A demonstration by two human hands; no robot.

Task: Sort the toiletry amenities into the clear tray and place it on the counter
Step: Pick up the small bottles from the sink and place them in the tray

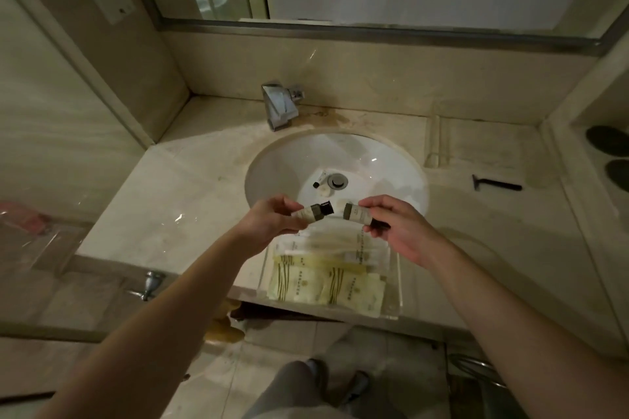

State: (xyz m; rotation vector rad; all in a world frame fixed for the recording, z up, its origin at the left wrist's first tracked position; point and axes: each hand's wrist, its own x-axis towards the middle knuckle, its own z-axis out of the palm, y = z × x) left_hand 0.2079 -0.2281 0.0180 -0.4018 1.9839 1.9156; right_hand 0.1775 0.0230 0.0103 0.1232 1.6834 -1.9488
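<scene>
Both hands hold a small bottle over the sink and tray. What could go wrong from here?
1. The clear tray sits at the counter's front edge, possibly overhanging; a bump might tip it to the floor.
2. The left hand and right hand pinch small bottles over the sink; a slip could send one towards the drain.
3. The black razor lies apart and could be overlooked.

Tray (391, 286) before sink (391, 160); faucet (280, 105) behind sink; razor (497, 184) right.
</scene>
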